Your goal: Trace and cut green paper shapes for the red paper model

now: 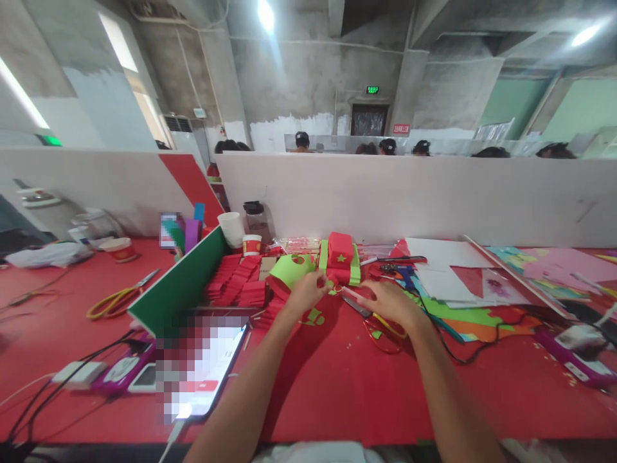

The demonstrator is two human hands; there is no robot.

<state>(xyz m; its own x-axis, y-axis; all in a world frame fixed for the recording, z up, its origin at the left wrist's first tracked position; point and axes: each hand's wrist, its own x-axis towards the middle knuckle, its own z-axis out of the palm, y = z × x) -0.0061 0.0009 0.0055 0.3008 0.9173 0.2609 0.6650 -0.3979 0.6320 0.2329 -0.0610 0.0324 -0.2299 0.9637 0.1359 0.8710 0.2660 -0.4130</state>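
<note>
My left hand is closed in a pinch beside a bright green cut-out sheet; what its fingertips grip is too small to make out. Between the two hands, a thin pale stick-like thing points left from the fingers of my right hand, which is closed on it. Scissors with yellow and red handles lie under and beside the right hand. A small green cut-out rests on the red tabletop below my left hand. Just beyond the hands stands a red block with a star, flanked by green strips.
Stacked red pieces lie at the left, beside a green upright board. A lit tablet is near my left forearm. Paper sheets and a black cable are on the right. A white partition runs behind.
</note>
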